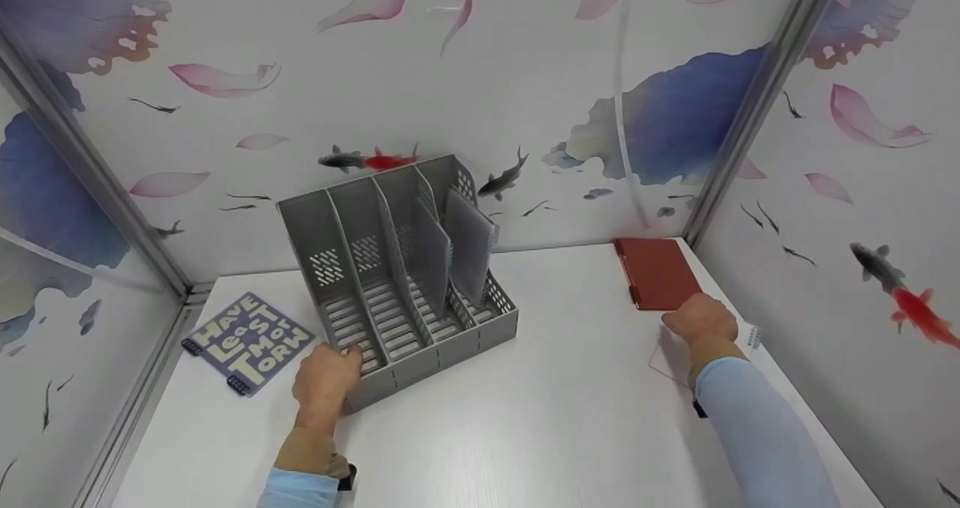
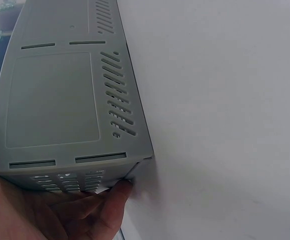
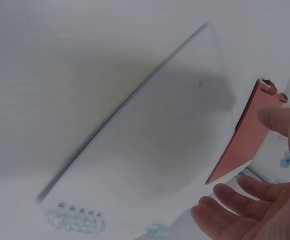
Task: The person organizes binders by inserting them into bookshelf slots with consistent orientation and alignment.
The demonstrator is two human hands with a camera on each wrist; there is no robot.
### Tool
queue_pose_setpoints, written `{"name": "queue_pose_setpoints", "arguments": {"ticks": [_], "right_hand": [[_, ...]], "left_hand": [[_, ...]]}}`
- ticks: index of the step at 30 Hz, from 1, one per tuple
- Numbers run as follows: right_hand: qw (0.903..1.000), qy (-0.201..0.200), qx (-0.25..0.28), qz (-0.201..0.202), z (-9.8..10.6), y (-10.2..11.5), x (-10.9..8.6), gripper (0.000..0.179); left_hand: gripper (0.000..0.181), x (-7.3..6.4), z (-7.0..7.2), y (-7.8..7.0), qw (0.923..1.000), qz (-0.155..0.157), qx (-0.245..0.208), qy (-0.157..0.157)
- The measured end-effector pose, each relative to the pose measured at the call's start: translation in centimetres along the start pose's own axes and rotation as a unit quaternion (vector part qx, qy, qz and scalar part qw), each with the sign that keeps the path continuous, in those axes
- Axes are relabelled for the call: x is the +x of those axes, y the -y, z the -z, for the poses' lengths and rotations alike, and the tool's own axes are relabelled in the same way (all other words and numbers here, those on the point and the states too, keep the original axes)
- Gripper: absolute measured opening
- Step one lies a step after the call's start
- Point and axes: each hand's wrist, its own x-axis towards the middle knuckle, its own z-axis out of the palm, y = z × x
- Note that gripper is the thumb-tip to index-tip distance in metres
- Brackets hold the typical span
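My left hand grips the near left corner of a grey desk file organizer. In the head view the thumb lies over the rim, while in the left wrist view the fingers curl along the side near the base. Two translucent-covered notebooks stand in the organizer's right-hand compartments. On the right, my right hand hovers over a clear-covered ring notebook lying on the table. Its fingers are apart with nothing between them. Just beyond lies a red-brown ring notebook, close to the fingertips.
A purple lettered notebook with black rings lies left of the organizer. The white table is enclosed by printed panels at the back and both sides, with metal posts at the corners.
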Motion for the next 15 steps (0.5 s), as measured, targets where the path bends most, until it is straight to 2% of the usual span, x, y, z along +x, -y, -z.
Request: {"name": "queue_pose_setpoints", "arguments": {"ticks": [4,8,10,13,15], "right_hand": [[0.9990,0.003,-0.037,-0.023,0.7,-0.8,-2.3,0.076],[0.9956,0.035,-0.073,-0.046,0.7,-1.9,-3.7,0.093],[0.9938,0.053,-0.086,-0.046,0.6,-2.4,-4.0,0.096],[0.9939,0.057,-0.082,-0.045,0.3,-2.9,-4.1,0.098],[0.9944,0.057,-0.074,-0.050,-0.4,-3.6,-3.1,0.097]], "left_hand": [[0.062,0.0,-0.1,-0.1,1.0000,-0.001,0.002,0.002],[0.062,0.1,-0.2,-0.1,1.0000,-0.006,-0.001,0.005],[0.060,0.1,-0.1,-0.1,1.0000,-0.008,-0.003,0.004],[0.060,0.1,0.0,-0.1,1.0000,-0.007,-0.003,0.003],[0.061,0.0,0.2,0.0,1.0000,-0.004,-0.004,0.005]]}}
